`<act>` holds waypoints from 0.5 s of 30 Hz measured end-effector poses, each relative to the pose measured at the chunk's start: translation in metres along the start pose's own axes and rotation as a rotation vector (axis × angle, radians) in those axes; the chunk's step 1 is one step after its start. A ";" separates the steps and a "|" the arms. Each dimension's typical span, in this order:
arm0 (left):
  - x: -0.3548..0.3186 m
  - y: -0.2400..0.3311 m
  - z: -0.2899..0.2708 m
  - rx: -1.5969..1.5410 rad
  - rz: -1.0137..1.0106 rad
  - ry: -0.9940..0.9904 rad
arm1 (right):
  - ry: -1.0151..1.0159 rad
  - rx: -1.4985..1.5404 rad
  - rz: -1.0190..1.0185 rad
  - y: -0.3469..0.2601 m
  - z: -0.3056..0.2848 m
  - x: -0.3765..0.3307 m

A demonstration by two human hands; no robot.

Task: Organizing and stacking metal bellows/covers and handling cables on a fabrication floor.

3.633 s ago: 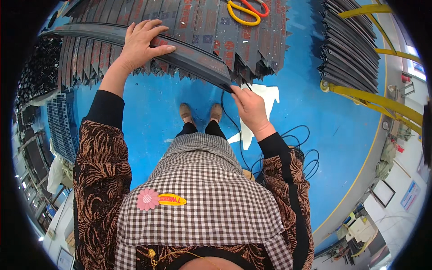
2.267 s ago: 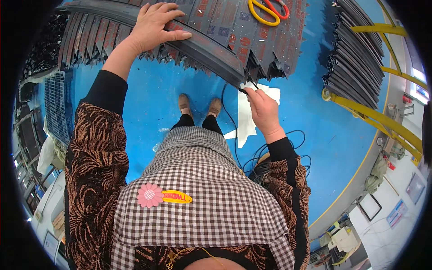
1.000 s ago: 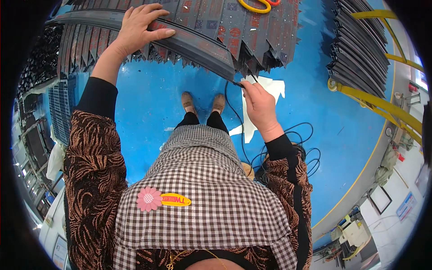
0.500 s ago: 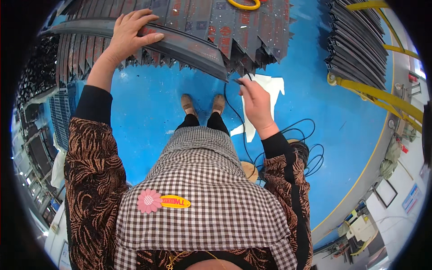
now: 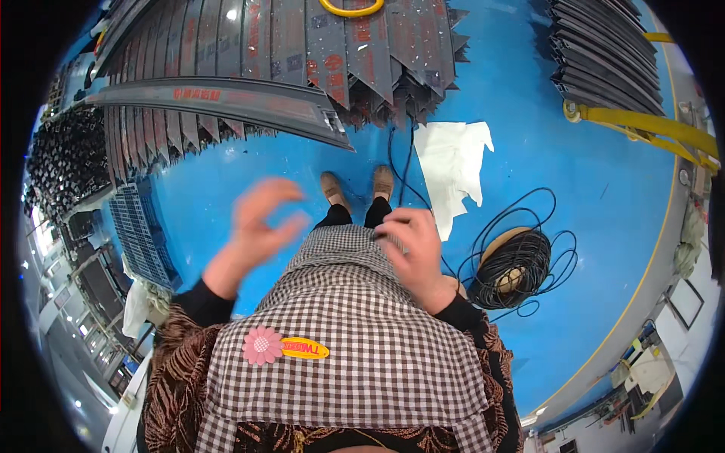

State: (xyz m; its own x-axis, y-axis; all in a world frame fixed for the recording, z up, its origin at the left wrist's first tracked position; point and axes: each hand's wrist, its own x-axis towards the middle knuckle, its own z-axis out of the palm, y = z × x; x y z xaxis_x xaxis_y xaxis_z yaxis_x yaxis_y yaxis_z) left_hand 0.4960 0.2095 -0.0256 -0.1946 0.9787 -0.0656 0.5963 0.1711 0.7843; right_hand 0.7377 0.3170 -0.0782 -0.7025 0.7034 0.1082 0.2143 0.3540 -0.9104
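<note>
A long dark grey profile strip (image 5: 219, 106) with red print and an angled end lies across a stack of similar profiles (image 5: 226, 45). My left hand (image 5: 257, 230) is in the air before my apron, off the strip, its thumb and fingers spread and smeared by motion. To the right, my right hand (image 5: 415, 253) is over the checked apron (image 5: 340, 325) with its fingers curled together. Something small and dark shows by its fingertips, too blurred to name. Neither hand touches the profiles.
A coil of black cable (image 5: 513, 268) lies on the blue floor at the right, beside white sheet material (image 5: 453, 162). Another pile of profiles (image 5: 604, 60) stands far right by a yellow frame (image 5: 642, 121). A blue crate (image 5: 140, 234) and black parts (image 5: 64, 155) are at the left.
My left hand has let go of the profile strip, and both hands have drawn back toward my body. The strip and stack sit lower and further left in view.
</note>
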 end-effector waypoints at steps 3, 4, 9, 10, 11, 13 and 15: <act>0.009 0.031 0.053 -0.297 -0.012 -0.190 | -0.137 0.129 0.080 -0.036 -0.001 0.016; 0.012 0.034 0.061 -0.389 0.039 -0.181 | -0.115 0.160 0.062 -0.042 -0.001 0.022; -0.003 0.033 0.043 -0.726 -0.269 -0.243 | 0.020 0.166 -0.125 -0.030 -0.009 0.083; -0.011 0.029 0.038 -0.831 -0.372 -0.207 | 0.044 0.106 -0.023 -0.035 -0.020 0.111; -0.018 0.024 0.033 -0.938 -0.477 -0.167 | 0.072 0.007 -0.081 -0.033 -0.021 0.138; -0.015 0.021 0.025 -1.059 -0.556 -0.119 | 0.167 -0.261 -0.292 -0.020 -0.013 0.198; -0.009 0.030 0.010 -1.032 -0.531 -0.029 | 0.175 -0.571 -0.427 0.001 0.000 0.248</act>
State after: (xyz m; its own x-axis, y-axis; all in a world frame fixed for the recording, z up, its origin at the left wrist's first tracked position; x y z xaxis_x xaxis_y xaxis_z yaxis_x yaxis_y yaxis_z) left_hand 0.5236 0.2073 -0.0075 -0.2039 0.8160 -0.5409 -0.4760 0.4002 0.7831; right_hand 0.5639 0.4919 -0.0525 -0.6953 0.5034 0.5130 0.2995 0.8518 -0.4299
